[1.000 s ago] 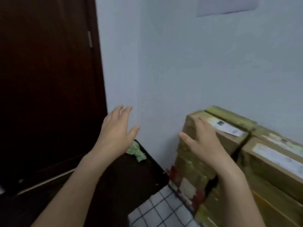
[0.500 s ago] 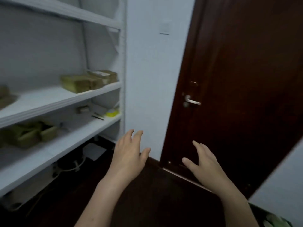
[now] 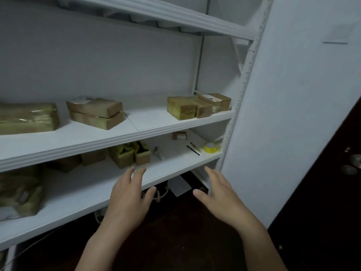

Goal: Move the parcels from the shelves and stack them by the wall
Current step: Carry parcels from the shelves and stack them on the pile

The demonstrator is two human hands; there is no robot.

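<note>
White shelves (image 3: pixel 136 133) hold brown cardboard parcels. On the middle shelf sit a group of small boxes (image 3: pixel 197 106) at the right, two stacked flat boxes (image 3: pixel 95 112) in the middle and a wide wrapped parcel (image 3: pixel 27 118) at the left. The lower shelf carries two small boxes with yellow tape (image 3: pixel 130 156) and a bulky wrapped parcel (image 3: pixel 19 192) at the left. My left hand (image 3: pixel 129 200) and my right hand (image 3: pixel 220 196) hover open in front of the lower shelf's edge, holding nothing.
A roll of yellow tape (image 3: pixel 210 148), pens (image 3: pixel 193 149) and a tiny box (image 3: pixel 179 135) lie on the lower shelf's right end. A white wall (image 3: pixel 293 114) stands right of the shelves, with a dark door (image 3: pixel 332 192) beyond it. Cables (image 3: pixel 160 194) lie on the dark floor underneath.
The view swung left from the parcel stack by the wall, past the door, to the shelves. Both hands stayed open and empty and now reach toward the lower shelf.
</note>
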